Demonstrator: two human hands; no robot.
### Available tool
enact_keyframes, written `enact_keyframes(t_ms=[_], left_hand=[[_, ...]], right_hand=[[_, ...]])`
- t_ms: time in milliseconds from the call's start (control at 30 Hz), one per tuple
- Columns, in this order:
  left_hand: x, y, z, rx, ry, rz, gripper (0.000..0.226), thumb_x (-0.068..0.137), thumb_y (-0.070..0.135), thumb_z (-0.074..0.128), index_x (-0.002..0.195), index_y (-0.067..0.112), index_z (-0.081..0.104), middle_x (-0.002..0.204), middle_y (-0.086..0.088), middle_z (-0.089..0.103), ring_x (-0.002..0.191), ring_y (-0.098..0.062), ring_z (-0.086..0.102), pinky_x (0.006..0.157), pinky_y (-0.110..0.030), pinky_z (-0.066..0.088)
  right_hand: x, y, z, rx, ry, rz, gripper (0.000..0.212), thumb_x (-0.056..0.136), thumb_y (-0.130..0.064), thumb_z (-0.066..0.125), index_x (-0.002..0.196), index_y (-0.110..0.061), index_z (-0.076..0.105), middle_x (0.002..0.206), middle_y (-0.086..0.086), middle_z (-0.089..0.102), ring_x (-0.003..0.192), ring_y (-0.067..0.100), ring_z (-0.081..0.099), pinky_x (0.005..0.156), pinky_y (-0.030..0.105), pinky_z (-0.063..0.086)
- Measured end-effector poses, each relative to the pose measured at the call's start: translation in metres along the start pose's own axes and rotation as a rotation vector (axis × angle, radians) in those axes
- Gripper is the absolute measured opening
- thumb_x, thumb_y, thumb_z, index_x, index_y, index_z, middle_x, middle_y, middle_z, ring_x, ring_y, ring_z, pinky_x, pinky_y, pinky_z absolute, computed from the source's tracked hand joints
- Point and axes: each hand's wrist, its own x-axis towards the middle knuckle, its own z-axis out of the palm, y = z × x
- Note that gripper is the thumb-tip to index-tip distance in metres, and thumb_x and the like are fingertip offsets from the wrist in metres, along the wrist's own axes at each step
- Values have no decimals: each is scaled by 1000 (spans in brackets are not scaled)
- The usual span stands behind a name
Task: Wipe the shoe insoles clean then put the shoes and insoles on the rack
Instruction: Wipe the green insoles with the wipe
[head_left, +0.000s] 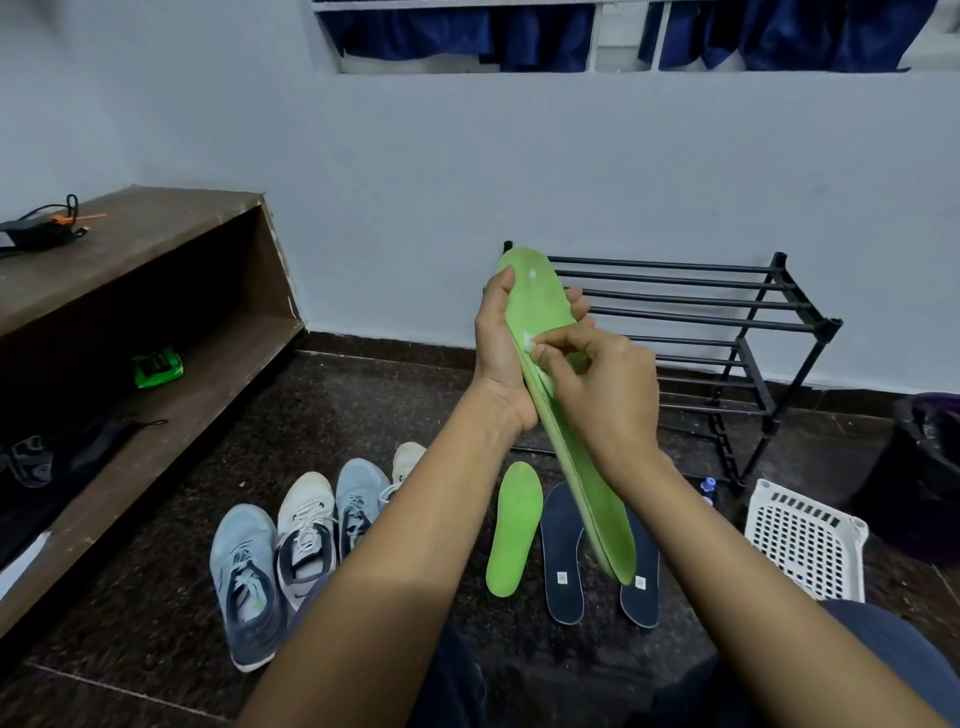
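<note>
4 sneakers (306, 530) stand in a row on the dark floor at the left, toes pointing away. None is on the rack yet.

To their right the left hand (498, 353) grips the held green insole (597, 499) by its toe half. The thumb lies along the left edge and the fingers curl round the back to the right edge. The insole's long axis runs from the toe, up and away toward the wall, down to the heel, which hangs low and near the person's lap.

A 2nd green insole (514, 530) lies flat on the floor below the left wrist.

The right hand (608, 395) pinches a small white wipe (530, 342) between thumb and fingertips and presses it on the insole's face just under the left hand's grip, nearer the toe than the heel. Most of the unwiped length seems to lie below the fingers, so the next stroke should probably follow the long axis down toward the heel. The right hand is the one placed to make it.

2 navy insoles (563, 556) lie on the floor beneath the held one. The black metal shoe rack (675, 301) stands against the wall behind both hands, its bars bare.
</note>
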Motion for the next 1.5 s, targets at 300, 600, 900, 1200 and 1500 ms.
enact_keyframes(t_ms=[300, 600, 900, 1200, 1500], left_hand=[[-4, 0, 2, 64, 45, -26, 63, 88, 62, 41, 94, 4, 62, 81, -9, 59, 71, -20, 59, 67, -28, 51], [1, 1, 2, -3, 62, 23, 60, 88, 60, 42, 93, 3, 59, 81, -10, 59, 71, -20, 56, 67, -30, 47], [-4, -6, 7, 90, 0, -50, 49, 83, 58, 48, 85, 10, 60, 78, -5, 56, 70, -19, 57, 67, -29, 48], [4, 2, 0, -30, 62, 56, 55, 90, 50, 44, 98, -1, 64, 88, -12, 66, 79, -22, 62, 79, -31, 49], [-3, -7, 7, 21, 42, -6, 48, 85, 56, 47, 89, 9, 60, 78, -5, 58, 69, -17, 58, 67, -29, 49]], right_hand=[[9, 0, 4, -173, 71, -39, 15, 87, -33, 64, 96, -24, 73, 89, 0, 72, 80, 26, 66, 63, 31, 45], [2, 3, 1, -97, -38, 14, 12, 86, -31, 64, 92, -26, 73, 84, 0, 72, 81, 23, 65, 70, 33, 50], [13, 7, 6, -291, 176, -140, 14, 88, -26, 63, 93, -15, 70, 87, 5, 69, 69, 35, 63, 53, 31, 38], [-1, 10, 2, -95, 3, -1, 14, 87, -26, 63, 92, -18, 74, 83, 5, 72, 77, 26, 65, 69, 38, 52], [14, 9, 6, -237, 175, -128, 11, 87, -25, 65, 92, -17, 72, 87, 4, 70, 72, 32, 64, 57, 33, 45]])
